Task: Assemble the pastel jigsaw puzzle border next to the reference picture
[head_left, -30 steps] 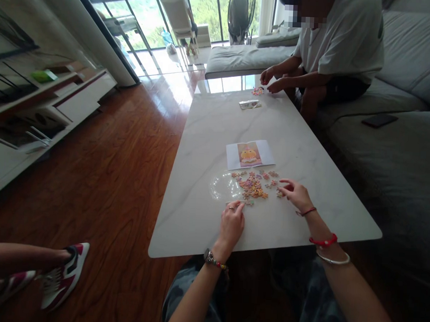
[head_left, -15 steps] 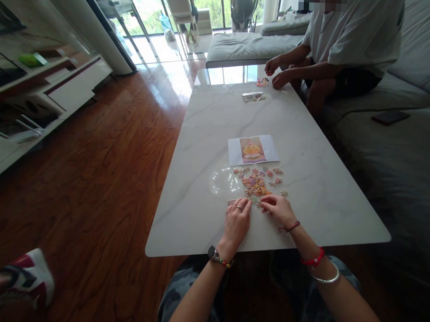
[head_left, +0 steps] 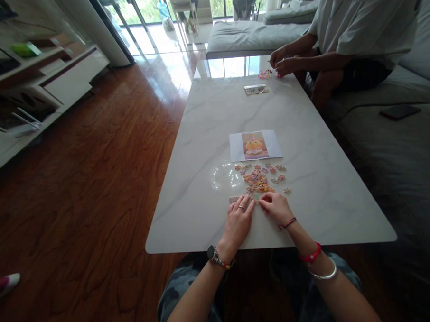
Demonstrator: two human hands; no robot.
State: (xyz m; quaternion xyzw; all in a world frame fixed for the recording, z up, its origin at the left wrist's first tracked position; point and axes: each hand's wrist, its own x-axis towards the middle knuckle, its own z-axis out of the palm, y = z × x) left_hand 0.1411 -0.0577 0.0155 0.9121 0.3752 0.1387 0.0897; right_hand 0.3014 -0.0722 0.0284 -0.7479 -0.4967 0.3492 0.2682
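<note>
My left hand (head_left: 239,219) lies with fingers stretched over a short strip of joined jigsaw pieces (head_left: 233,199), holding it against the tabletop. Beside it, my right hand (head_left: 277,207) pinches a jigsaw piece at the right end of the strip; the fingertips hide most of that piece. Just beyond both hands is a heap of loose jigsaw pieces (head_left: 259,180), pink, orange and yellow. Several more pieces are scattered around it, one lone piece (head_left: 287,190) at the right. Behind the heap lies a paper sheet (head_left: 274,143) printed with a yellow cartoon figure.
The white marble-patterned table (head_left: 198,217) has rounded corners. Farther along it lie a clear packet (head_left: 256,89) and more small pieces (head_left: 265,74), near another person's hands (head_left: 285,64). A grey sofa (head_left: 387,140) with a phone (head_left: 400,112) stands right; a low cabinet (head_left: 66,85) left.
My right hand has drawn slightly closer to the strip with its piece. The other person's hands have come together. At lower left, a shoe has moved mostly out of view.
</note>
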